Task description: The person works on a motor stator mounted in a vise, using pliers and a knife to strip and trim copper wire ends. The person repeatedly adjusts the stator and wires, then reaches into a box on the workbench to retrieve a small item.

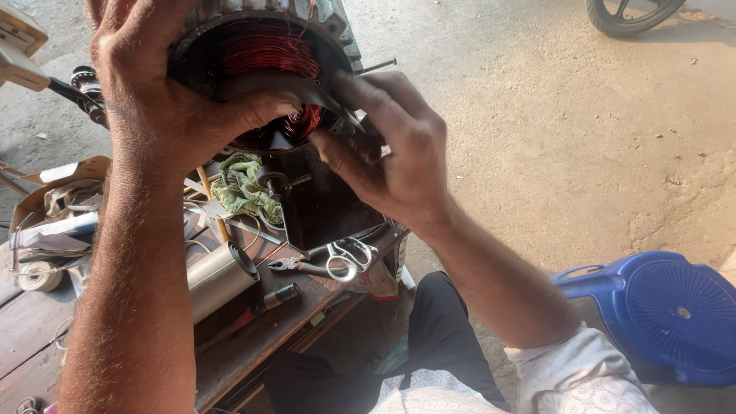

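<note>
Motor stator (268,54): one, with red copper windings, held up between both hands above the wooden bench (253,337).
Left hand (161,92): closed over the stator's near rim, thumb pressing into the bore.
Right hand (391,153): fingers pinched on a dark insulating strip (307,90) at the winding's edge.
Doing it well: probably keep the housing steady and ease the strip in without scraping the wire.
Below the hands: one green rag (244,188), one grey tube (218,277), one pair of scissors (349,257), one pair of pliers (295,266).
Right of the right hand: one blue plastic stool (667,314).
</note>
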